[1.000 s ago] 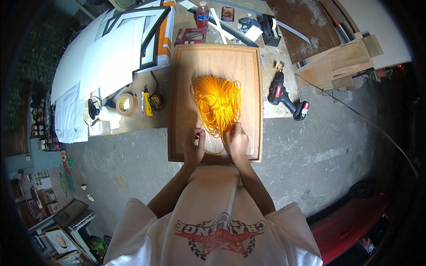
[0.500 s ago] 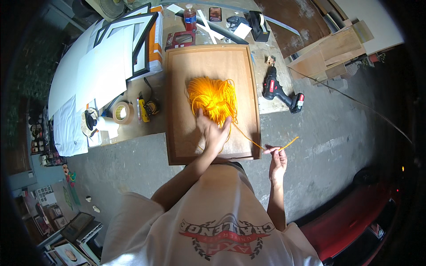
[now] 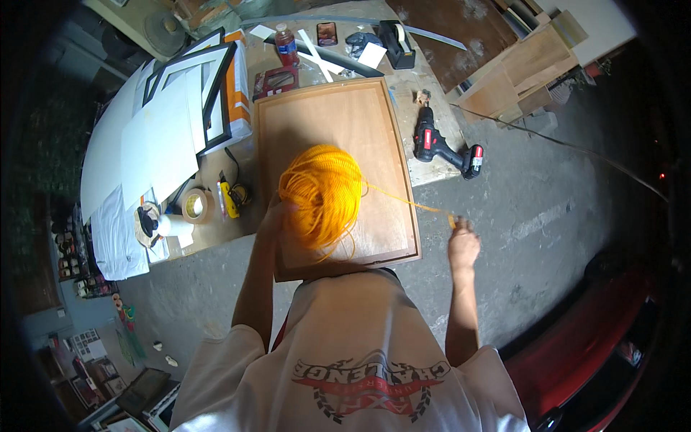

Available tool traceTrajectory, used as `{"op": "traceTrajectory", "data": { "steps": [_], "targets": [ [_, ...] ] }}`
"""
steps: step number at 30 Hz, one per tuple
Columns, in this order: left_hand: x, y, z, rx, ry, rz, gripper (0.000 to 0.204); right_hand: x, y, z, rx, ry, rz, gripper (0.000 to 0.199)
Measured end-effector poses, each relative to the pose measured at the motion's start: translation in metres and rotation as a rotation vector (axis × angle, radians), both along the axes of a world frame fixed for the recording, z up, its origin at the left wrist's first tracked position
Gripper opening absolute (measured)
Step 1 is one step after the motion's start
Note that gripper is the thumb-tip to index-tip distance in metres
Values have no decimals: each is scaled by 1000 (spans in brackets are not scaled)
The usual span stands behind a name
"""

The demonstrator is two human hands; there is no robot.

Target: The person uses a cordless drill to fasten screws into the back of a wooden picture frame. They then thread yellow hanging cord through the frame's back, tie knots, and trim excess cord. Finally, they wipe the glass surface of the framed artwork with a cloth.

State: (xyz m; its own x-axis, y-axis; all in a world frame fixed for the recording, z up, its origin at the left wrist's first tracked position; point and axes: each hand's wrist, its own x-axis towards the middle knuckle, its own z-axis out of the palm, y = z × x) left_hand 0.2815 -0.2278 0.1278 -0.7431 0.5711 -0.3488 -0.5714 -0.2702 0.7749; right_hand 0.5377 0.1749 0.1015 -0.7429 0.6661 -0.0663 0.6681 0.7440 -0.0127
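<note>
A thick bundle of orange cord (image 3: 324, 194) is held up over a shallow wooden tray-like panel (image 3: 374, 129) with a raised rim. My left hand (image 3: 277, 219) grips the bundle at its left side, its fingers partly hidden behind the cord. From the bundle's right side a single strand (image 3: 407, 201) runs out past the panel's edge. Off to the right, my right hand (image 3: 463, 241) is closed on the end of that strand, which looks nearly straight.
A cordless drill (image 3: 443, 147) lies right of the panel. Left of it are a tape roll (image 3: 196, 207), a yellow tape measure (image 3: 234, 196) and black picture frames (image 3: 222, 93). Behind stand a bottle (image 3: 286, 45) and a tape dispenser (image 3: 396, 45).
My left hand has moved from the bundle's near side to its left and lifted and turned it. My right hand has shifted slightly right, drawing the strand straighter.
</note>
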Motion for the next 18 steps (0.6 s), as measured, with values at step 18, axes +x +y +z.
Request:
{"op": "traceTrajectory", "data": {
  "steps": [18],
  "targets": [
    [25,-15,41,-940,857,-322,104,-49,8,214,-224,706,-26,38]
  ]
}}
